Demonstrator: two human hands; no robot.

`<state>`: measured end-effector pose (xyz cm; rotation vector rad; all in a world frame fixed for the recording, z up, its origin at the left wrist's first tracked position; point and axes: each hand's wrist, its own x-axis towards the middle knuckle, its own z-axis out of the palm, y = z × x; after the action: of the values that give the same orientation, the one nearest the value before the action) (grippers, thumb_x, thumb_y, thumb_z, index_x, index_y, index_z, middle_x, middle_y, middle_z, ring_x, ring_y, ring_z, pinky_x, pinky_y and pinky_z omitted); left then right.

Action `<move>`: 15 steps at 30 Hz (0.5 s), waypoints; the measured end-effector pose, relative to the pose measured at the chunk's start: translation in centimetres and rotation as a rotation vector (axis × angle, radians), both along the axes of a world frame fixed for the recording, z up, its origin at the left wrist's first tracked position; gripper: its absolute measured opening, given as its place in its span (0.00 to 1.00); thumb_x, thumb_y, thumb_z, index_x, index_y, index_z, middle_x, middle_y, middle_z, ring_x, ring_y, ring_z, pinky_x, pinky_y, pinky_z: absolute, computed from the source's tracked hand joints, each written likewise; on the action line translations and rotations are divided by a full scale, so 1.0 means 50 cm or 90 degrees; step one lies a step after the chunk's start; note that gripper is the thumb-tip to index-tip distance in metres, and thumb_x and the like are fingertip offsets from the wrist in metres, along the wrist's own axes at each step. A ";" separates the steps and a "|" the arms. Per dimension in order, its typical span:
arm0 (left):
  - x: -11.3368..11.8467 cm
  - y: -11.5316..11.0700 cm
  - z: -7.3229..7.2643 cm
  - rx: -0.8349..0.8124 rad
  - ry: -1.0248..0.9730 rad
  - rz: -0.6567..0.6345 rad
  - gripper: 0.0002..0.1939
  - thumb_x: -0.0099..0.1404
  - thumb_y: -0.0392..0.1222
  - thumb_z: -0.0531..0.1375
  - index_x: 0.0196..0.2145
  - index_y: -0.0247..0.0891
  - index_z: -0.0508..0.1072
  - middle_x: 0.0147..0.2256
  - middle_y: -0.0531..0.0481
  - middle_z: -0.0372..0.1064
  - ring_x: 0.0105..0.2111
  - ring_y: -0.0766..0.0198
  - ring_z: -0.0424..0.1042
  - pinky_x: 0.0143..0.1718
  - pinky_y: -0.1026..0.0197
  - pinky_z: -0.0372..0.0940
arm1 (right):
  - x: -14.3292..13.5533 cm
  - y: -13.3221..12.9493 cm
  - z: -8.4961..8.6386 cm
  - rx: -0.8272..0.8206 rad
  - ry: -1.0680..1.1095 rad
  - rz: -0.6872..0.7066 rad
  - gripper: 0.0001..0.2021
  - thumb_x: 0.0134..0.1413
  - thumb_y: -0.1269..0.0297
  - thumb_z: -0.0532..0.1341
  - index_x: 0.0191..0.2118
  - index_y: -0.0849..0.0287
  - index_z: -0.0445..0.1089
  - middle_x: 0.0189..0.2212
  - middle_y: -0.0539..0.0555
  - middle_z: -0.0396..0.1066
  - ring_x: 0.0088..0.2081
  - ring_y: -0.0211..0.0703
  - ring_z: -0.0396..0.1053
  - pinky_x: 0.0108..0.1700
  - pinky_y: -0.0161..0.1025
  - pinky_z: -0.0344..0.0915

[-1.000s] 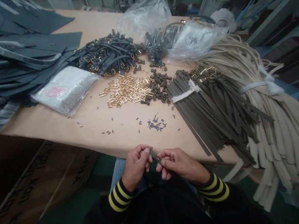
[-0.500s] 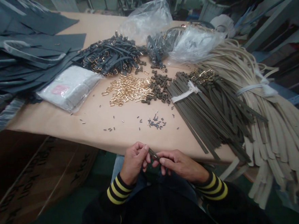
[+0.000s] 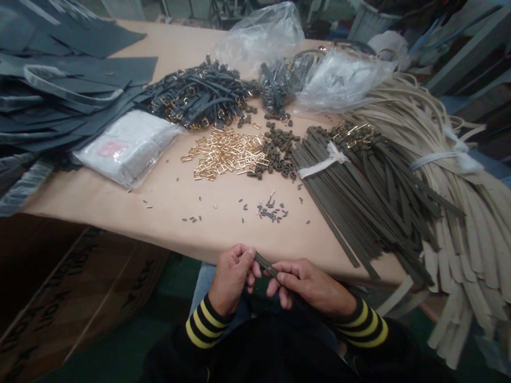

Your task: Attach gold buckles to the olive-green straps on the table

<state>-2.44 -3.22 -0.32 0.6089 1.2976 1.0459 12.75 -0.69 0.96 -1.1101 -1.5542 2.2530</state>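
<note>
A narrow dark olive strap (image 3: 266, 263) runs between my two hands, just off the table's front edge. My left hand (image 3: 234, 276) pinches its upper left end between thumb and fingers. My right hand (image 3: 311, 282) grips it lower down, with the thumb on top. Small slots or marks show along the strap; its far end is hidden. Beyond the hands lie several small dark pieces (image 3: 272, 211), a heap of gold buckles (image 3: 229, 152) and a heap of small dark olive loops (image 3: 281, 149).
A tied bundle of dark olive straps (image 3: 348, 202) and long beige straps (image 3: 471, 217) lie at the right. Black buckled straps (image 3: 198, 96), a plastic-wrapped packet (image 3: 127, 147) and dark sheets (image 3: 85, 81) fill the left. Cardboard boxes (image 3: 70, 298) stand below the table (image 3: 121, 209).
More of the strap shows between my hands, and my right hand's fingers have shifted along it. The whole view has swung slightly, so the table things appear farther right.
</note>
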 end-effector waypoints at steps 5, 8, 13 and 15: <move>-0.001 0.005 0.011 0.007 0.045 -0.033 0.13 0.55 0.48 0.55 0.23 0.35 0.62 0.13 0.60 0.56 0.10 0.77 0.50 0.10 0.73 0.48 | -0.008 -0.008 0.013 0.304 -0.141 -0.025 0.13 0.56 0.60 0.47 0.32 0.61 0.65 0.23 0.53 0.67 0.23 0.37 0.63 0.31 0.36 0.60; -0.007 0.010 0.023 0.062 0.116 -0.144 0.12 0.56 0.46 0.53 0.24 0.34 0.65 0.16 0.57 0.59 0.12 0.76 0.54 0.13 0.71 0.51 | -0.008 -0.001 0.011 0.278 -0.127 -0.032 0.19 0.57 0.56 0.45 0.28 0.62 0.65 0.20 0.52 0.65 0.23 0.37 0.63 0.29 0.35 0.59; -0.020 0.034 0.035 0.235 0.304 -0.315 0.08 0.59 0.37 0.50 0.34 0.34 0.67 0.24 0.50 0.68 0.25 0.68 0.65 0.27 0.67 0.60 | 0.001 0.036 -0.007 0.073 0.000 -0.043 0.20 0.49 0.47 0.52 0.27 0.63 0.60 0.17 0.46 0.60 0.14 0.27 0.53 0.17 0.27 0.50; -0.032 0.065 0.037 0.260 0.370 -0.311 0.08 0.59 0.36 0.50 0.36 0.34 0.65 0.24 0.51 0.67 0.24 0.68 0.65 0.26 0.67 0.60 | 0.003 0.052 -0.011 0.070 -0.005 -0.064 0.21 0.49 0.45 0.51 0.26 0.62 0.57 0.14 0.44 0.57 0.12 0.25 0.49 0.15 0.26 0.45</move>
<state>-4.04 0.02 1.53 1.5430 1.3227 0.7426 12.88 1.89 0.38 -1.1412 -1.5674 2.0742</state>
